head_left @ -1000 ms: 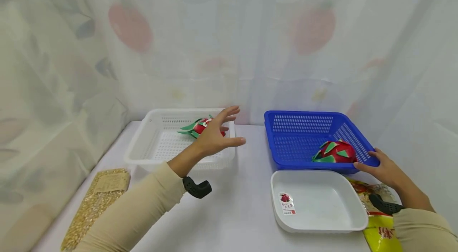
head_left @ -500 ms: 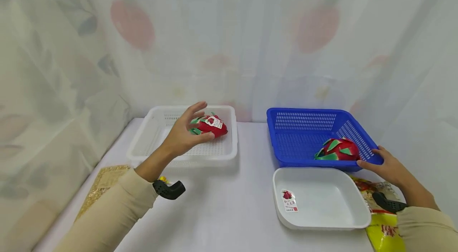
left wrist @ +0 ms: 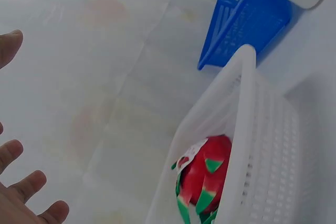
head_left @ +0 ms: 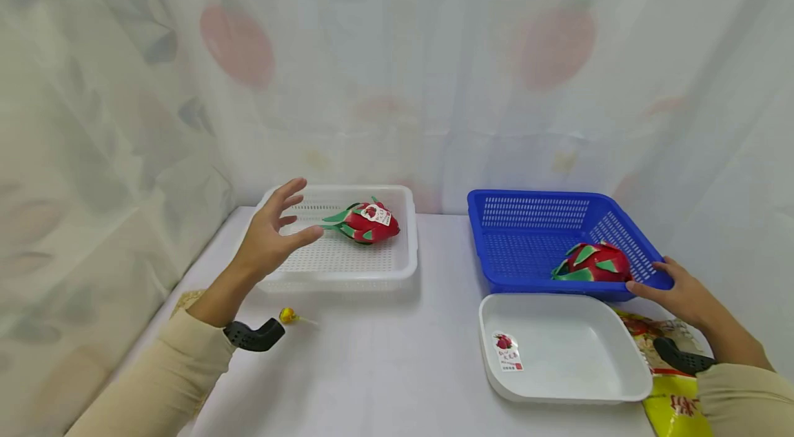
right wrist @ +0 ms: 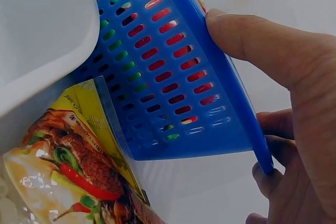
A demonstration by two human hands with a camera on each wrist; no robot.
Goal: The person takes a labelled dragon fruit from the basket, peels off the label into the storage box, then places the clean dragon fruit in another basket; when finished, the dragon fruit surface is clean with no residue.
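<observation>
My left hand (head_left: 267, 237) hovers over the left part of a white basket (head_left: 338, 276), fingers spread and holding nothing. In that basket lies a red dragon fruit (head_left: 372, 223) with green leaf tips and a white sticker, to the right of the hand. At the front right corner of a blue basket (head_left: 527, 206), my right hand (head_left: 688, 296) grips the rim. The right wrist view puts the thumb (right wrist: 247, 32) on the rim's near edge, with fingers bent around the corner. Another dragon fruit (head_left: 595, 262) rests inside the blue basket, near that corner.
A white tray (head_left: 577, 354) with a dragon fruit sticker stands before the blue basket. A yellow food packet (head_left: 676, 406) lies partly under the right forearm. A yellow lollipop (head_left: 288, 315) is on the table near the left wrist. A grain bag (head_left: 186, 300) is mostly hidden by the left sleeve.
My left hand has moved left, away from the dragon fruit in the white basket, uncovering that fruit and the lollipop. The right hand stays at the blue basket's corner.
</observation>
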